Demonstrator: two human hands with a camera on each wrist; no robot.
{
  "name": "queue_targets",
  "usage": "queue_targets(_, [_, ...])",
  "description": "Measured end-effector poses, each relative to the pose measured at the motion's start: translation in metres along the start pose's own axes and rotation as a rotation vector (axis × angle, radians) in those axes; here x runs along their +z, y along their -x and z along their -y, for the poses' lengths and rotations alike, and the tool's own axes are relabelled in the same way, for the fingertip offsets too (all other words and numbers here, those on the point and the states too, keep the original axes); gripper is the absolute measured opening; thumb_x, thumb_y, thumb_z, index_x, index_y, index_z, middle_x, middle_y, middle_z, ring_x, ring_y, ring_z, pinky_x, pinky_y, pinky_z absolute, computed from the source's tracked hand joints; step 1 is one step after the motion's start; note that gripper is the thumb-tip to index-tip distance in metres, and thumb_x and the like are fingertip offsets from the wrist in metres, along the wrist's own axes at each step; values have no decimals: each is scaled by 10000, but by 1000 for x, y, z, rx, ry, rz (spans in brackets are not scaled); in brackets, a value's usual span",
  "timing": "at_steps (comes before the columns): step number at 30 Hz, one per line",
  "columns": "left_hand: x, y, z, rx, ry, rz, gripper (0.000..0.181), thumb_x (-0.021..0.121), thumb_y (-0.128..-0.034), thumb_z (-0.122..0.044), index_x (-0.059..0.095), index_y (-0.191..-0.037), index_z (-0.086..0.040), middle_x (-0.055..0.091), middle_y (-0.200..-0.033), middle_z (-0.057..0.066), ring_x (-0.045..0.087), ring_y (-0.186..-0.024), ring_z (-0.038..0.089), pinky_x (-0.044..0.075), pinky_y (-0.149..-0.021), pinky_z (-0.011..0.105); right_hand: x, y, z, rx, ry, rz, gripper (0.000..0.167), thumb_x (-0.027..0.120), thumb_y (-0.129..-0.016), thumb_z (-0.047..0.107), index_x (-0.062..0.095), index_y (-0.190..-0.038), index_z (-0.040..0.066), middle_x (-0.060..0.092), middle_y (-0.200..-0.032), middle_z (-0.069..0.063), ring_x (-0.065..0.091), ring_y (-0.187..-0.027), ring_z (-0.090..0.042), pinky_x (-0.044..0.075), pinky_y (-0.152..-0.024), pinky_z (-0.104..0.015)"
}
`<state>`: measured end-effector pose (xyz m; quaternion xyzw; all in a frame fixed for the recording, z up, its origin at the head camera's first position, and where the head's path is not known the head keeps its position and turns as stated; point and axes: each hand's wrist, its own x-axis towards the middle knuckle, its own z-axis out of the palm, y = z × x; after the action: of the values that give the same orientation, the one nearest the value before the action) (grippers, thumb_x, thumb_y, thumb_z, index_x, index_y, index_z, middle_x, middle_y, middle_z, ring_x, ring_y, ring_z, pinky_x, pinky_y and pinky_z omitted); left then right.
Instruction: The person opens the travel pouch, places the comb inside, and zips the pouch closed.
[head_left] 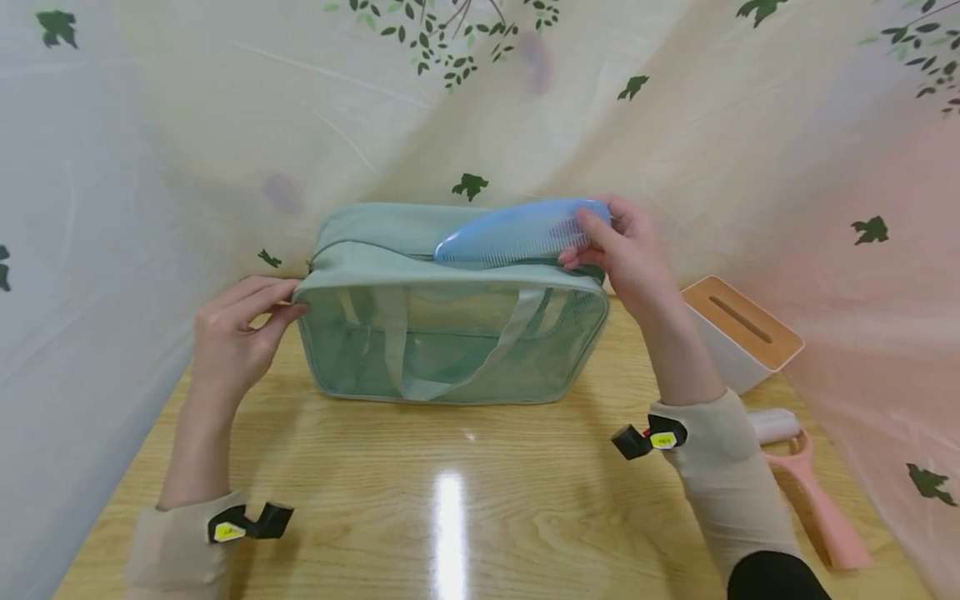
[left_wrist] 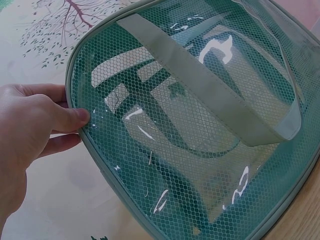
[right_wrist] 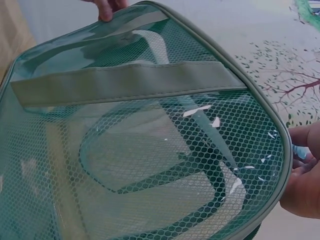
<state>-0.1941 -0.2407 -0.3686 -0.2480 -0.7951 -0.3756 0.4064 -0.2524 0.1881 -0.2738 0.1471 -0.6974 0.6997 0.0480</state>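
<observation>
A green wash bag (head_left: 465,343) with clear mesh sides and a strap handle stands upright on the table. My left hand (head_left: 242,329) pinches its upper left corner, thumb on the front side. My right hand (head_left: 633,254) holds a light blue comb (head_left: 510,233) by its right end. The comb lies along the bag's zipped top, teeth downward, its tip pointing left. Through the mesh in the right wrist view, a pale blue pointed shape (right_wrist: 212,134) shows. The right hand (right_wrist: 306,175) is partly hidden by the bag's edge there.
To the right stands a white tissue box (head_left: 727,354) with a wooden lid (head_left: 738,321). Nearer me lies a lint roller with a pink handle (head_left: 825,508), partly covered by my right sleeve (head_left: 731,475). A leaf-patterned cloth (head_left: 300,108) hangs behind the wooden table (head_left: 360,492).
</observation>
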Motion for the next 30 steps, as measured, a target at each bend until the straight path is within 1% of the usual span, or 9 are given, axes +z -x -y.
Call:
queue_targets(2, [0, 0, 0, -1, 10, -1, 290, 790, -777, 157, 791, -1049, 56, 763, -981, 209, 570, -980, -210, 485, -853, -2, 2, -2, 1, 15, 34, 29, 174, 617, -1042, 167, 606, -1102, 4, 670, -1010, -99, 717, -653, -154, 636, -680, -257])
queue_targets(5, [1, 0, 0, -1, 18, -3, 277, 787, -783, 151, 790, -1045, 61, 762, -979, 214, 576, -981, -205, 488, -853, -1, 4, -4, 4, 34, 96, 73, 198, 627, -1038, 182, 601, -1107, -2, 702, -976, -96, 736, -674, -163, 642, -704, -258])
queue_targets(10, [1, 0, 0, -3, 16, -3, 274, 785, -782, 156, 789, -1041, 66, 759, -976, 220, 572, -982, -206, 486, -854, -1, 8, -9, 7, 64, 298, 153, 248, 595, -1055, 221, 607, -1190, 13, 725, -972, -114, 750, -725, -183, 652, -742, -295])
queue_targets(14, [1, 0, 0, -6, 15, -4, 266, 786, -784, 150, 789, -1036, 67, 760, -973, 219, 572, -978, -206, 487, -852, 0, 12, -14, 7, 80, 463, 233, 280, 573, -1066, 230, 610, -1240, 14, 719, -1066, -166, 750, -762, -179, 645, -757, -278])
queue_targets(18, [1, 0, 0, -6, 14, -5, 262, 788, -786, 143, 791, -1035, 62, 762, -973, 214, 574, -973, -203, 488, -850, 0, 16, -18, 7, 80, 593, 302, 242, 567, -1067, 210, 626, -1196, 13, 707, -1120, -185, 736, -799, -168, 626, -740, -248])
queue_targets(21, [1, 0, 0, -9, 17, -3, 265, 788, -786, 143, 791, -1038, 60, 762, -976, 212, 577, -972, -201, 488, -849, -1, 20, -21, 8, 78, 663, 342, 208, 570, -1062, 207, 639, -1136, 25, 707, -1084, -172, 730, -828, -185, 619, -740, -260])
queue_targets(24, [1, 0, 0, -15, 23, -5, 264, 786, -784, 149, 788, -1036, 68, 759, -973, 220, 578, -972, -204, 490, -846, 1, 23, -25, 10, 81, 711, 380, 190, 570, -1058, 210, 645, -1116, 45, 702, -1052, -151, 726, -853, -203, 618, -753, -278])
queue_targets(27, [1, 0, 0, -17, 28, -7, 262, 784, -781, 155, 785, -1031, 77, 755, -969, 229, 578, -976, -207, 492, -846, 3, 28, -30, 13, 80, 775, 433, 179, 555, -1059, 206, 655, -1105, 66, 686, -1040, -119, 684, -865, -201, 582, -774, -286])
queue_targets(30, [1, 0, 0, -18, 28, -7, 258, 784, -783, 153, 785, -1030, 77, 754, -968, 231, 580, -976, -201, 495, -847, 6, 32, -36, 15, 101, 828, 504, 188, 525, -1062, 203, 664, -1084, 79, 649, -986, -89, 607, -824, -208, 508, -759, -309])
